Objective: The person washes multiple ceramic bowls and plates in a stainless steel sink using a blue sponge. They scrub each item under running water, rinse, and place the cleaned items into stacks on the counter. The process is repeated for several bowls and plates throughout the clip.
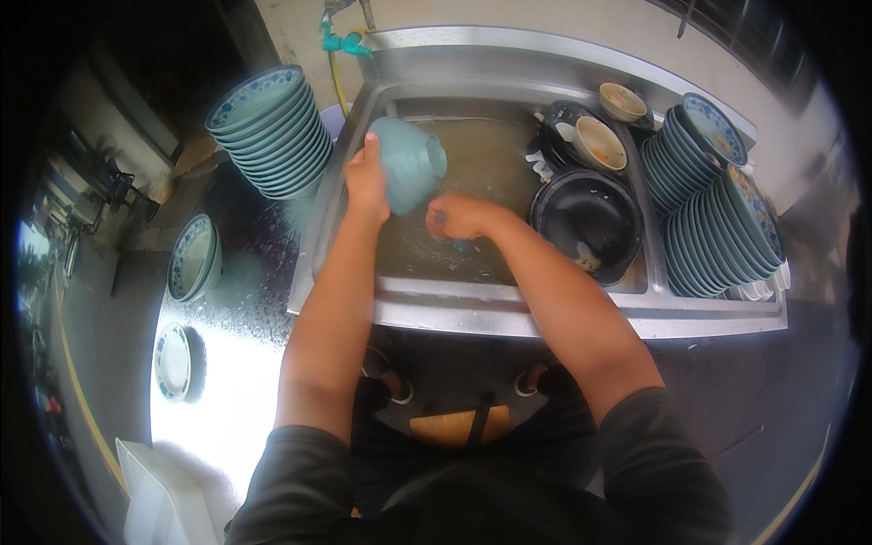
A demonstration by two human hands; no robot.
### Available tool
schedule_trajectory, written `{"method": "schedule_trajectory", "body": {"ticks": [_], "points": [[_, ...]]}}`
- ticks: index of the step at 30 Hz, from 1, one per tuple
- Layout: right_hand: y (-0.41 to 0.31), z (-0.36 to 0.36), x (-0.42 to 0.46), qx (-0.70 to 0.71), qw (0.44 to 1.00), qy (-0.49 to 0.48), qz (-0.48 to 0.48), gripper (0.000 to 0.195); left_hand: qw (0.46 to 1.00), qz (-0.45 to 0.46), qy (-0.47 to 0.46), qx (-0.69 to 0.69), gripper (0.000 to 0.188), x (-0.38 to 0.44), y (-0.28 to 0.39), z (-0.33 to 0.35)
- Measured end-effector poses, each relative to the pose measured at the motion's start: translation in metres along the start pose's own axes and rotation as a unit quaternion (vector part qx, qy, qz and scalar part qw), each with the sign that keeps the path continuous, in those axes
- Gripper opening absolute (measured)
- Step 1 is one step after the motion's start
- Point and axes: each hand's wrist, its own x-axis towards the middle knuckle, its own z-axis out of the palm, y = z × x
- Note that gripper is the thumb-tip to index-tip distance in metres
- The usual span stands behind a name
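My left hand [368,178] grips the rim side of a pale blue-green bowl [407,163], tilted on its side over the left part of a stainless steel sink [449,294]. Just right of and below the bowl, my right hand [458,216] is curled above the cloudy water [487,157]. A bluish scrap shows by its fingers, too blurred to name. Black bowls [587,221] stand at the sink's right side, with a beige bowl [599,143] on the stack behind.
A tall stack of patterned bowls [272,136] stands left of the sink, with more bowls [194,259] and a small plate [172,362] nearer. Stacked bowls [722,231] fill the right drainboard. A teal tap [346,44] is at the back left; a white container [163,497] is lower left.
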Motion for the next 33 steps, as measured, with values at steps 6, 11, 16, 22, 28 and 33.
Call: {"method": "schedule_trajectory", "body": {"ticks": [6,11,16,22,28,33], "points": [[-0.068,-0.022,-0.013,0.122,0.857,0.49,-0.105,0.03,0.991,0.022,-0.025,0.13,0.052,-0.014,0.005,0.009],[-0.028,-0.026,-0.002,0.023,0.864,0.5,-0.058,0.042,0.995,-0.022,-0.101,0.016,0.052,-0.02,0.009,0.009],[-0.019,-0.042,-0.007,0.122,0.852,0.508,-0.021,0.047,0.992,-0.064,-0.099,-0.05,0.055,-0.022,0.014,0.008],[-0.012,-0.045,-0.012,0.09,0.831,0.537,-0.113,0.041,0.984,-0.088,-0.121,-0.094,0.057,-0.018,0.016,0.001],[-0.021,-0.037,-0.017,0.053,0.852,0.517,0.068,0.034,0.986,-0.092,-0.092,-0.105,0.063,-0.009,0.02,-0.008],[0.001,-0.021,0.004,0.181,0.87,0.43,0.16,0.04,0.992,-0.075,-0.035,-0.097,0.063,0.0,0.011,-0.004]]}}
